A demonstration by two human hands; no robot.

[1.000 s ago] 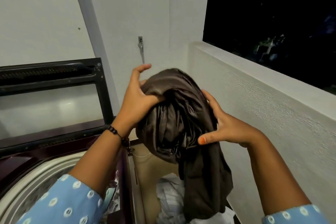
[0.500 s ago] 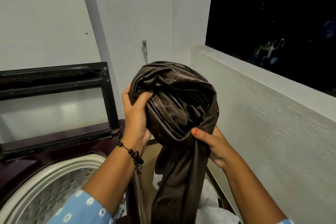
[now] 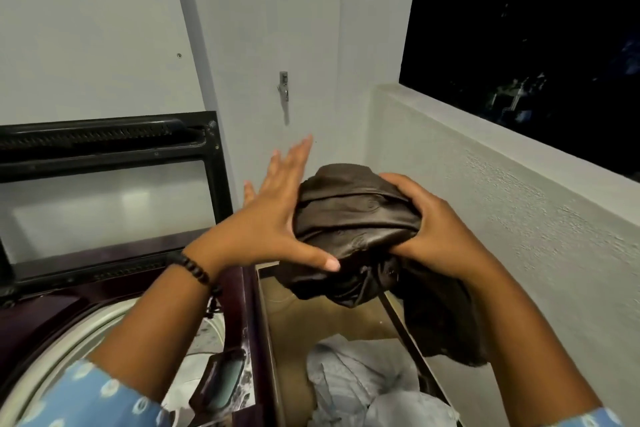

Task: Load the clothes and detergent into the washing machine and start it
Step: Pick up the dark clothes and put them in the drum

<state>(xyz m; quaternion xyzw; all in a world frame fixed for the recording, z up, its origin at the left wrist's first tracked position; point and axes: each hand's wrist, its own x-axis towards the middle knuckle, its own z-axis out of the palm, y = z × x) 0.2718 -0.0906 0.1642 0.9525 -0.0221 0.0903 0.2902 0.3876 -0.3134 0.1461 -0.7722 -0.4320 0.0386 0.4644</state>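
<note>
A shiny dark brown garment [image 3: 353,218] is bunched into a ball in mid-air, with a loose tail hanging down at the right. My right hand [image 3: 433,222] grips its top right side. My left hand [image 3: 273,218] lies flat against its left side, fingers spread and pointing away, thumb under the bundle. The top-loading washing machine [image 3: 114,319] stands at lower left with its lid [image 3: 110,191] raised against the wall. Its drum opening is mostly hidden behind my left arm.
A tan laundry bin [image 3: 287,340] stands right of the machine, under the bundle, with pale grey-white clothes [image 3: 367,381] inside. A low white parapet wall [image 3: 502,184] runs along the right. A metal hook [image 3: 284,87] hangs on the back wall.
The bundle has come lower and is more tightly balled. My left hand has let go of its grip and opened flat against the cloth. My right hand has shifted from below to the top.
</note>
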